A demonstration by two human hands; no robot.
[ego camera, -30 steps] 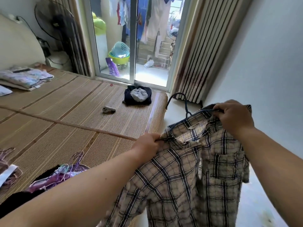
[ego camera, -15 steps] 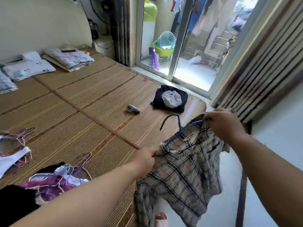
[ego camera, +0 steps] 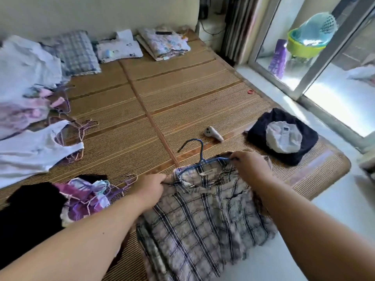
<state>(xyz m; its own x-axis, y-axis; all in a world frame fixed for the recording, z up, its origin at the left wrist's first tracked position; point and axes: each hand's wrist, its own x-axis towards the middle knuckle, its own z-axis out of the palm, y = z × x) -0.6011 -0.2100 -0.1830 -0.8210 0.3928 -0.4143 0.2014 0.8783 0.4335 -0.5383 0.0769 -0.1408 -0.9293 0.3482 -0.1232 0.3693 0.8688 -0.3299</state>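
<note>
The left hand (ego camera: 151, 184) pinched one shoulder of the checked shirt (ego camera: 203, 216). The right hand (ego camera: 248, 165) gripped the other shoulder and the blue hanger (ego camera: 201, 151). The shirt lay on the mat's (ego camera: 182, 102) near edge. Next, I think, the hanger must slide out.

Plaid shirt on a blue hanger, held at both shoulders over a woven mat.

The left hand (ego camera: 151, 186) pinches the plaid shirt (ego camera: 205, 216) at one shoulder; the right hand (ego camera: 250, 166) grips the other, at an arm of the blue hanger (ego camera: 197, 155). Beyond them on the woven mat (ego camera: 182, 94) lie a white controller (ego camera: 213, 134) and a dark folded garment (ego camera: 283, 136).
</note>
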